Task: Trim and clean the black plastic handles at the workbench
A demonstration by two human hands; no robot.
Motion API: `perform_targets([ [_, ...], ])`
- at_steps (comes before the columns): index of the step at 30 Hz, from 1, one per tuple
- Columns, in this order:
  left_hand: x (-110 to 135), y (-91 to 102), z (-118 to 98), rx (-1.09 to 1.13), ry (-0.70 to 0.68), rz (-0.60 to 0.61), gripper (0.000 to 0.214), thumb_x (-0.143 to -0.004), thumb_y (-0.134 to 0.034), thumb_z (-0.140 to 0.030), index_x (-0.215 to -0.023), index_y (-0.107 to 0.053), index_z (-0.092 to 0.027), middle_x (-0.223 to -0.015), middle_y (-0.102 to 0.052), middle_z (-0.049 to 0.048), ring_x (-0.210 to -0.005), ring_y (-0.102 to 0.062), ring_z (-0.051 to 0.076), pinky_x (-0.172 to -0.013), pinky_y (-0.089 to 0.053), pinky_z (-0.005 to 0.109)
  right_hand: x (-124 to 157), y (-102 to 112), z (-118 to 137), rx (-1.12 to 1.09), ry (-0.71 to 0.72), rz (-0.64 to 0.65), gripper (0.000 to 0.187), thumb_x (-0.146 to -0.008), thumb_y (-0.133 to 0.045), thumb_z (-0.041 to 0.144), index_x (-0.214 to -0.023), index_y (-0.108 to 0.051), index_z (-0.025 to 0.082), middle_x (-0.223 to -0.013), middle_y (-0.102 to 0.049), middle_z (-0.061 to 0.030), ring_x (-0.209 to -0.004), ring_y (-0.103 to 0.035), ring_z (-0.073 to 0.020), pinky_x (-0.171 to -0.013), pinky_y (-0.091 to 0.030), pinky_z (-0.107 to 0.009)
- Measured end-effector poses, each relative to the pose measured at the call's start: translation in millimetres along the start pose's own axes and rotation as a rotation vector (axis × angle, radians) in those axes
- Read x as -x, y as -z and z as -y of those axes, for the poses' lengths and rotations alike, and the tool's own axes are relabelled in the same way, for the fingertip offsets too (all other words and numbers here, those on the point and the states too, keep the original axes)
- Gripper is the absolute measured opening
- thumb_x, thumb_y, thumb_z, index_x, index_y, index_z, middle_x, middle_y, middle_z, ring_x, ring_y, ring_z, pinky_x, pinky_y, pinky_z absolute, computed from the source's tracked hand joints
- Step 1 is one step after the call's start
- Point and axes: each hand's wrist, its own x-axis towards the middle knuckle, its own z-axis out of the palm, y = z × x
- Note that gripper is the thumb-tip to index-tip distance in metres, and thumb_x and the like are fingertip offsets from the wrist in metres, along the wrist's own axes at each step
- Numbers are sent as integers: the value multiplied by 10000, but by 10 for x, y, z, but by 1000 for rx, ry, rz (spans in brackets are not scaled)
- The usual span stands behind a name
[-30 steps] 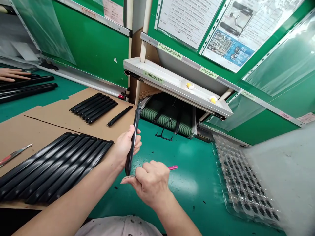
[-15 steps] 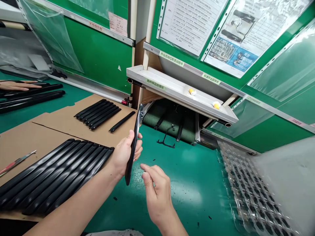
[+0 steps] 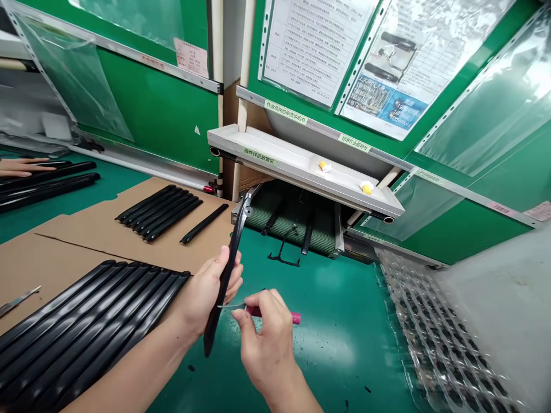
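- The left hand [image 3: 210,289] was closed around the middle of a long black plastic strip [image 3: 226,272], held on edge above the green bench [image 3: 336,321], its upper end pointing toward the conveyor belt [image 3: 297,221].
- The right hand [image 3: 262,330] gripped a pink-handled blade [image 3: 258,311] in a narrow pinch; the metal tip rested at the strip's edge, just beside the left fingers.
- Judged progress: trimming of this strip appeared under way, not finished. A row of long strips [image 3: 86,324] lay side by side on the cardboard sheet [image 3: 55,255]; a set of shorter strips [image 3: 161,211] and 1 separate short piece [image 3: 204,223] lay further back. Whether these were already trimmed could not be told.
- Small black flecks dotted the bench near the hands, consistent with shavings.
- A second blade [image 3: 19,299] lay on the cardboard at the far left, partly cut off by the frame.
- Another person's hand [image 3: 21,166] rested on more black strips at the left edge; the rest of that person was out of view.
- The clear blister tray [image 3: 430,338] at right was blurred; its contents could not be made out.
- The exact contact point of blade on strip was too small to confirm.
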Motion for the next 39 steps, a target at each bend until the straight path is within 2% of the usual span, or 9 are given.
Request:
perform_targets([
  [6, 99, -59, 37, -21, 49, -37, 528, -768, -705, -716, -807, -547, -213, -494, -314, -98, -406, -210, 60, -352, -231, 166, -363, 36, -58, -17, 20, -96, 119, -979, -598, 268, -873, -570, 222, -812, -646, -21, -766, -553, -194, -647, -445, -301],
  [10, 151, -52, 72, -79, 47, 1, 468, -808, -682, -674, -737, -550, -230, -485, -300, -79, -411, -218, 87, -358, -225, 198, -598, 103, -62, -20, 27, -148, 125, -977, -602, 286, -872, -587, 221, -791, -626, -21, -756, -563, -189, -630, -458, -293],
  [14, 162, 9, 110, -114, 32, -23, 356, -816, -680, -622, -799, -599, -276, -509, -356, -52, -407, -301, 143, -361, -268, 254, -795, 189, -26, -38, 28, -189, 121, -963, -616, 275, -856, -588, 225, -786, -616, -13, -740, -580, -175, -623, -467, -280],
  [19, 144, 114, 189, -192, 85, 37, 415, -841, -622, -677, -826, -611, -262, -503, -332, -52, -421, -250, 122, -372, -270, 245, -986, 258, -20, -44, 34, -245, 119, -944, -634, 270, -839, -600, 227, -765, -614, -9, -721, -581, -174, -620, -462, -285],
  [25, 158, 139, 255, -154, 114, 105, 386, -866, -622, -638, -833, -623, -253, -512, -270, -68, -453, -167, 105, -402, -260, 242, -985, 283, -116, -161, -37, -592, 180, -967, -615, 385, -942, -641, 209, -804, -647, -38, -720, -608, -182, -647, -506, -299],
  [27, 161, 114, 218, -148, 87, 132, 403, -888, -584, -651, -851, -610, -251, -514, -285, -67, -449, -180, 106, -402, -247, 242, -910, 289, -145, -255, -89, -528, 231, -988, -575, 427, -925, -633, 213, -797, -642, -33, -690, -593, -170, -619, -493, -285],
  [32, 200, 16, -6, -243, -86, 155, 323, -910, -651, -539, -862, -557, -233, -514, -276, -89, -436, -212, 84, -418, -210, 221, -639, 306, -158, -263, -262, -52, 318, -992, -543, 463, -780, -565, 228, -684, -582, 14, -588, -491, -139, -531, -364, -271],
  [36, 219, -17, -225, -138, -402, 111, 184, -966, -588, -404, -925, -576, -225, -550, -376, -68, -432, -324, 86, -432, -287, 229, -384, 355, -29, -109, -197, 152, 224, -966, -595, 375, -797, -568, 230, -738, -612, 19, -702, -541, -156, -628, -393, -274],
  [39, 223, 28, -316, -56, -683, 190, 141, -957, -574, -328, -985, -620, -199, -543, -421, -61, -408, -338, 81, -408, -275, 229, -254, 383, 126, 33, -87, 289, 179, -958, -639, 316, -825, -557, 228, -785, -632, 26, -753, -552, -158, -663, -381, -281],
])
